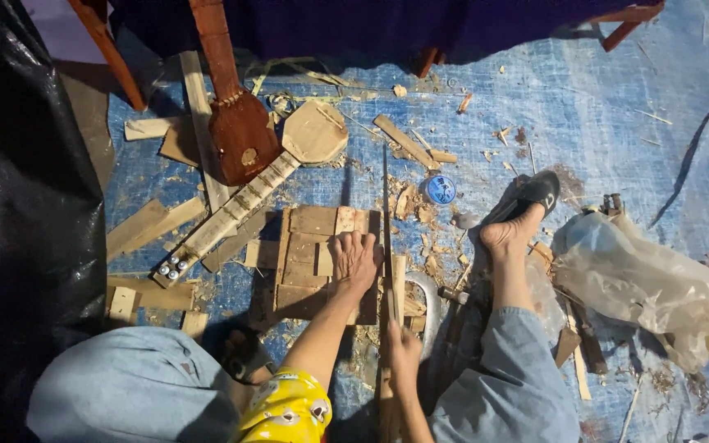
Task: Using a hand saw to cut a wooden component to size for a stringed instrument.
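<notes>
Wooden board (pixel 309 262) under flat, spread left hand (pixel 354 261), right hand (pixel 404 349) gripping saw (pixel 387 238), unfinished instrument (pixel 244 205), round tin (pixel 440 189) nearby.

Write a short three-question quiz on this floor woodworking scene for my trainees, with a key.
1. True or false: the left hand presses flat on the wooden block.
2. Which does the right hand grip? A) round blue tin B) long thin blade C) plastic bag
3. Fill in: the unfinished pale instrument lies beside a finished ____ one.

Key: 1 true. 2 B, the long thin blade standing along the block's edge; the round blue tin and plastic bag lie apart. 3 brown, the dark brown instrument.
</notes>
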